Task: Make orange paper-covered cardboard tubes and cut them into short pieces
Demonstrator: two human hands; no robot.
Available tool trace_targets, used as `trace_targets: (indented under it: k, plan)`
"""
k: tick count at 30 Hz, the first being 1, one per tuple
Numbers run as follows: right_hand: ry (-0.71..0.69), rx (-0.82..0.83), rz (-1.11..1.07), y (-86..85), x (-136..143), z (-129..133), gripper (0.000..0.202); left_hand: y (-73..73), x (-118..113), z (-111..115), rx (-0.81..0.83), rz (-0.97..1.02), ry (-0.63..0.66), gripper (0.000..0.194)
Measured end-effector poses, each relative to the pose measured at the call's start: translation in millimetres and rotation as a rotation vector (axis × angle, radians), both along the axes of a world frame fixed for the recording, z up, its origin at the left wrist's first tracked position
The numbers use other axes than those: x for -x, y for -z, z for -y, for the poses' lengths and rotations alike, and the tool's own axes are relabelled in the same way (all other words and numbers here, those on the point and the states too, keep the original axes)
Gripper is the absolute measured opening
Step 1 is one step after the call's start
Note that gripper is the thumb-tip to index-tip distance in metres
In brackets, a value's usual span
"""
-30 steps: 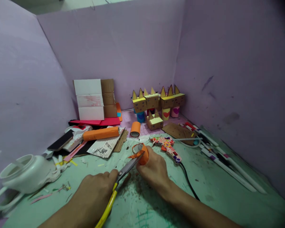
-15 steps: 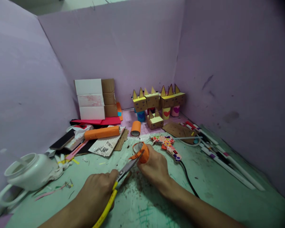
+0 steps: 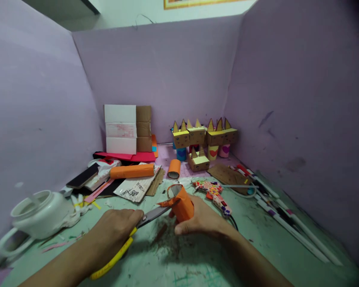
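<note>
My left hand (image 3: 116, 227) is closed on a pair of scissors (image 3: 116, 255) with yellow handles. The blades point right and reach the rim of an orange paper-covered cardboard tube (image 3: 184, 205). My right hand (image 3: 205, 217) grips that tube from the right, thumb at its lower side. A strip of the tube's edge is partly cut and hangs out to the left beside the blades. Beyond the hands, a shorter orange tube piece (image 3: 174, 168) rests on the table. A flower-patterned glue gun (image 3: 212, 193) lies just past my right hand.
Cardboard box figures with pointed ears (image 3: 197, 137) stand at the back. A long orange tube (image 3: 132, 171) lies on papers at left, near a white teapot-like pot (image 3: 37, 215). Striped sticks (image 3: 290, 223) lie at right. Lilac walls (image 3: 155, 71) enclose the table.
My right hand has turned the orange tube more upright and loosened around it, showing more of its side. The scissors and my left hand have shifted left. The camera view has tilted up.
</note>
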State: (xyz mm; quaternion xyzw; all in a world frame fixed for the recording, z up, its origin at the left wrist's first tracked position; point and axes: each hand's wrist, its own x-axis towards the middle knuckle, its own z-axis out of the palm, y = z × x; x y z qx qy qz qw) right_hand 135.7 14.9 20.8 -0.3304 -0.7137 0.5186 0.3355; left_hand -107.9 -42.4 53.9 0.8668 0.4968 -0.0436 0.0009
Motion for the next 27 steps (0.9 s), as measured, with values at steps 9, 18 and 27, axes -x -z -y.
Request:
trace_targets:
  k: [9,18,27]
  plan:
    - [-0.011,0.009,-0.018,4.1,11,3,0.043,-12.2,-8,7,0.102,0.139,-0.115,0.026]
    - [0.1,-0.081,0.015,13.4,15,3,0.05,-8.3,-11,4,-0.021,-0.129,-0.124,0.034]
    - [0.004,-0.044,-0.048,7.8,16,7,0.053,-8.3,-13,10,0.06,-0.088,-0.083,0.028]
